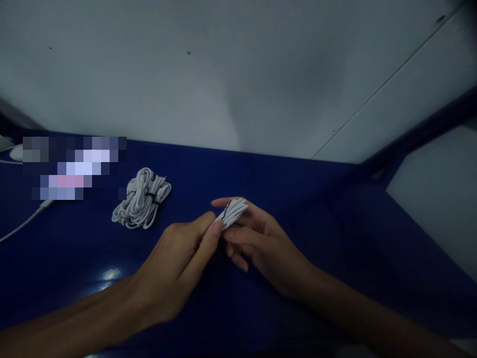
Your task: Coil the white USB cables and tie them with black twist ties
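A small bundle of white cable (235, 211) with a thin black tie round it is between my hands, above the blue surface. My left hand (186, 248) pinches its near left end, thumb on top. From the right, my right hand (264, 236) curls round the bundle, its thumb along the lower side and its index finger behind the far side. The fingers partly hide the bundle's lower end. Left of my hands lies a pile of coiled white cables (142, 199), with black ties visible on it.
The blue tabletop (290, 189) runs back to a pale grey wall (167, 89). At the left, a white cable (22, 229) leads to a pixelated, bright object (80, 166). A dark blue frame (428, 132) edges the right side.
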Demonstrator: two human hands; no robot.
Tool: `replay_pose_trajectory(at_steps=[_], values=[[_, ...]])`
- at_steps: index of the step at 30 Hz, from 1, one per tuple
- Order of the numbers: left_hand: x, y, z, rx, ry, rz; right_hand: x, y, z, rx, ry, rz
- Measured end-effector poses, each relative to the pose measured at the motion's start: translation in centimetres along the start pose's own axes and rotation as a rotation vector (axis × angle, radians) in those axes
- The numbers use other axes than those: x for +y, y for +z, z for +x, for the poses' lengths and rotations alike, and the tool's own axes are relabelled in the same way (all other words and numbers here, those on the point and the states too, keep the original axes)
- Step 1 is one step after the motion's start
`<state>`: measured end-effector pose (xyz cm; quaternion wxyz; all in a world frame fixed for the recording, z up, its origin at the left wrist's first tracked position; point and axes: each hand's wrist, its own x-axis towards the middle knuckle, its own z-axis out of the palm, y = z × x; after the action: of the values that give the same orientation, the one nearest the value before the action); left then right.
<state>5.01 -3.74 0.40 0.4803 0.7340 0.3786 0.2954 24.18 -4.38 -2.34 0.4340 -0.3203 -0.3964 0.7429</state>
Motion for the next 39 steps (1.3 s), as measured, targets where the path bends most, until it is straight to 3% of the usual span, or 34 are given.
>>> replay_pose_trajectory(at_steps=[6, 11, 14, 22, 28, 34, 39], values=[[0.1, -0.1, -0.3, 0.032, -0.078, -0.024, -0.3, 0.2, -0.1, -0.029, 0.031, 0.038], [-1.4, -0.2, -0.6, -0.035, -0.285, -0.432, -0.4, 0.0, 0.1, -0.048, -0.041, -0.007], [-2.4, -0.2, -0.6, -0.058, -0.33, -0.618, -0.6, 0.0, 0.1, -0.046, -0.103, -0.074], [-3.2, -0.4, -0.2, -0.122, -0.367, -0.773, -1.1, 0.0, -0.3, -0.094, -0.118, -0.146], [-3.7, -0.6, -0.1, -0.121, -0.381, -0.763, -1.6, 0.0, -0.3, -0.087, -0.119, -0.272], [-3.8, -0.8, -0.3, -0.064, -0.404, -0.611, -1.9, 0.3, -0.4, -0.073, -0.066, -0.49], [-3.2, -0.8, -0.3, -0.035, -0.459, -0.599, -1.6, 0.2, -0.4, 0.017, -0.248, -0.805]])
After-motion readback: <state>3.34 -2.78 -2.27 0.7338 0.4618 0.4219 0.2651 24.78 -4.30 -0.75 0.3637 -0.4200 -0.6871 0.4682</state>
